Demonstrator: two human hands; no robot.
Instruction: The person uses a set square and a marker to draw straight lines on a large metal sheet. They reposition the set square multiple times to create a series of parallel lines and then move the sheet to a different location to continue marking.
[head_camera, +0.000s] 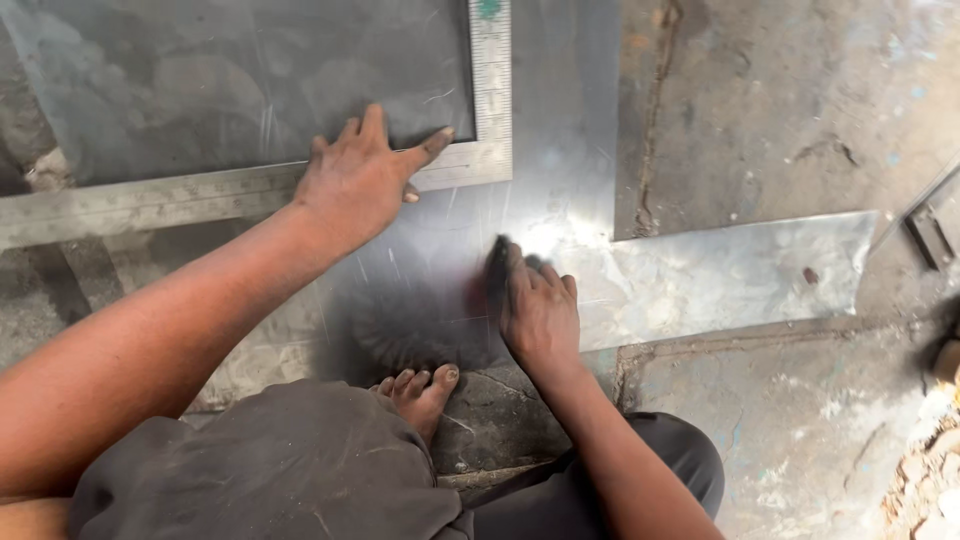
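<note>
A shiny metal sheet (690, 275) lies flat on the floor in front of me. A large steel framing square (150, 200) rests on it, one arm running left, the other running up at the top centre. My left hand (360, 180) presses down on the square near its corner, fingers spread. My right hand (535, 305) rests on the sheet just below, holding a small dark marking tool (495, 262) whose tip touches the metal. The tool is blurred. My bare foot (425, 390) stands at the sheet's near edge.
Rough stained concrete floor (780, 100) surrounds the sheet. A small metal bracket or tool (930, 235) lies at the right edge. Rubble and stone chips (925, 480) sit at the lower right. My knees in dark cloth fill the bottom.
</note>
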